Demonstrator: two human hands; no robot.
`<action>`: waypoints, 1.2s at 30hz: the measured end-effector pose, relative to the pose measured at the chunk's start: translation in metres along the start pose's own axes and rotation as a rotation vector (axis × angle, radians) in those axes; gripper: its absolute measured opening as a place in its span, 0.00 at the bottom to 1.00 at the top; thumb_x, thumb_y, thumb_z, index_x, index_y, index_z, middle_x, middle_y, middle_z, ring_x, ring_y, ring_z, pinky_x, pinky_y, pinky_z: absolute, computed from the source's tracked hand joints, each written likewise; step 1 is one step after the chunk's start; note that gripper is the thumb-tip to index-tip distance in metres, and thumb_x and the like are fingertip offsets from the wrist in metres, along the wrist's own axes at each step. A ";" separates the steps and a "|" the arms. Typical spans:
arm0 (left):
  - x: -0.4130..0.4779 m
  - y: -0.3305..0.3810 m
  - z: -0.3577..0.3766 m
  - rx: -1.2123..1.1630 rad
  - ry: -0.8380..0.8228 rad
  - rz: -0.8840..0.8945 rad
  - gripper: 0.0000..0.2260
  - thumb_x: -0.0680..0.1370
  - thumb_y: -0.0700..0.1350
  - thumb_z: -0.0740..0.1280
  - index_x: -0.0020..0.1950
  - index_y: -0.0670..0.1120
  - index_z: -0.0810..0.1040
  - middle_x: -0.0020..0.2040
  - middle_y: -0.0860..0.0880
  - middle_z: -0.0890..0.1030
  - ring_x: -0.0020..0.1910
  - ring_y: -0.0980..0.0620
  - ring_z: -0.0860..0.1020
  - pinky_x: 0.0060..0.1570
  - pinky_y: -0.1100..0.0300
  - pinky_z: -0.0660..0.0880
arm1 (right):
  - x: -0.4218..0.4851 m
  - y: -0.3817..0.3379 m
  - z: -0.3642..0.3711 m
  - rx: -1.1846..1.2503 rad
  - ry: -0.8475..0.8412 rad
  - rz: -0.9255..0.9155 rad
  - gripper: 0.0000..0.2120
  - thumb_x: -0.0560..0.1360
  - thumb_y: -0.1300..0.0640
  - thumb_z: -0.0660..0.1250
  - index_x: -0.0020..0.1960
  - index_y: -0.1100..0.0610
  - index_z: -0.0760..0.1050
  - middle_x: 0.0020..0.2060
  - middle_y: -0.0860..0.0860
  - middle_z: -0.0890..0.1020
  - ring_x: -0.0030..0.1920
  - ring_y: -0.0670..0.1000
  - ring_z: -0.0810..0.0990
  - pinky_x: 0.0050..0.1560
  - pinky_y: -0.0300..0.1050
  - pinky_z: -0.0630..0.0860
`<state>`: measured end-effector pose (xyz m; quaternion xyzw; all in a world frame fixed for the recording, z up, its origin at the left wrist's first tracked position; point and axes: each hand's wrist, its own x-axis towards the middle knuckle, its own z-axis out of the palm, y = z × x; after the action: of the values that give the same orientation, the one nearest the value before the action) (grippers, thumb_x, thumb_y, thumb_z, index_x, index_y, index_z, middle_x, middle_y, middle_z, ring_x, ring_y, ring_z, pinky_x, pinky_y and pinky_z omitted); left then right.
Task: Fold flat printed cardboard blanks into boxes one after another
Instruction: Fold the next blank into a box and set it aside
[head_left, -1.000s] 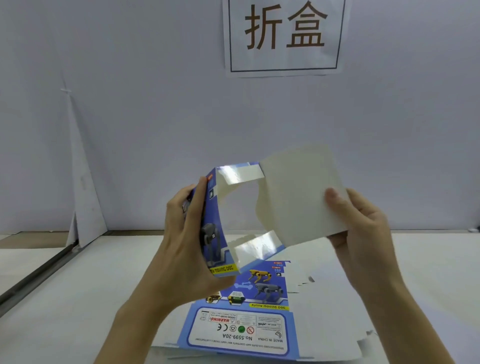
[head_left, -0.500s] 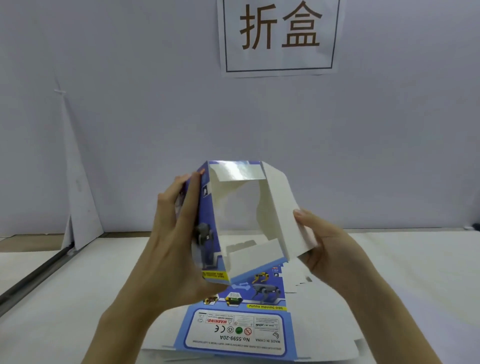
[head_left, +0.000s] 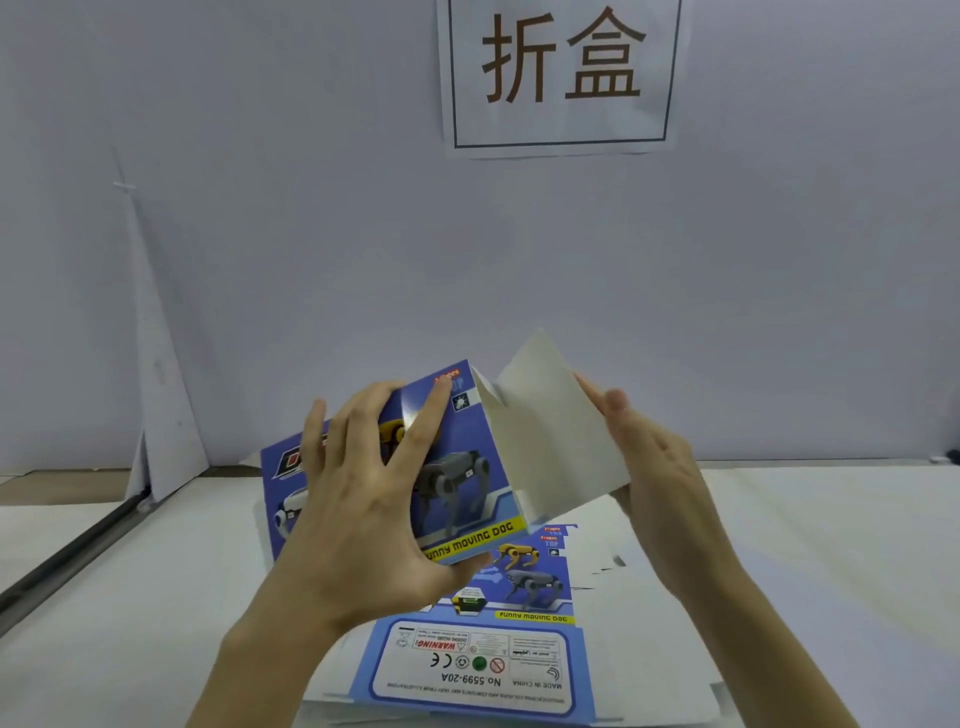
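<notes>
Head view, one box (head_left: 467, 457) gripped by left hand (head_left: 363, 509), flap (head_left: 550, 436) pinched by right hand (head_left: 660, 478), one blank stack (head_left: 483, 660)

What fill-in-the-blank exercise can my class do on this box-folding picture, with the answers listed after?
1. The yellow strip on the box reads FUNNY MOVING ____.
2. The box's plain white flap is held by the ____ hand.
3. The flat blank on the table is numbered 5599-____.
Answers: DOG; right; 20A.
</notes>
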<state>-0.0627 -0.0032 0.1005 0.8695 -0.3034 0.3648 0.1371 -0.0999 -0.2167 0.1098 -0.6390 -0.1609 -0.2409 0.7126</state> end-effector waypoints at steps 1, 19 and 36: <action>0.000 0.002 0.000 -0.016 0.010 0.004 0.52 0.60 0.73 0.66 0.76 0.49 0.56 0.68 0.40 0.65 0.70 0.42 0.62 0.73 0.38 0.47 | -0.001 -0.004 0.001 0.142 -0.045 0.099 0.12 0.75 0.43 0.61 0.51 0.39 0.83 0.42 0.41 0.84 0.42 0.39 0.80 0.38 0.32 0.75; 0.004 0.027 -0.004 0.002 0.068 0.103 0.51 0.61 0.72 0.65 0.77 0.50 0.53 0.70 0.39 0.61 0.73 0.40 0.59 0.72 0.34 0.44 | -0.003 -0.020 -0.006 0.119 -0.287 0.219 0.16 0.70 0.44 0.69 0.56 0.44 0.79 0.48 0.50 0.84 0.45 0.47 0.83 0.37 0.39 0.78; 0.005 0.030 -0.003 0.078 0.111 0.102 0.49 0.63 0.72 0.62 0.77 0.48 0.56 0.69 0.36 0.63 0.72 0.37 0.60 0.71 0.32 0.47 | -0.010 -0.004 0.028 -0.092 -0.117 -0.018 0.20 0.77 0.46 0.56 0.69 0.37 0.65 0.57 0.37 0.80 0.59 0.42 0.79 0.49 0.41 0.81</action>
<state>-0.0803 -0.0268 0.1068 0.8362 -0.3247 0.4304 0.1007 -0.1079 -0.1882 0.1111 -0.6827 -0.1965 -0.2166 0.6696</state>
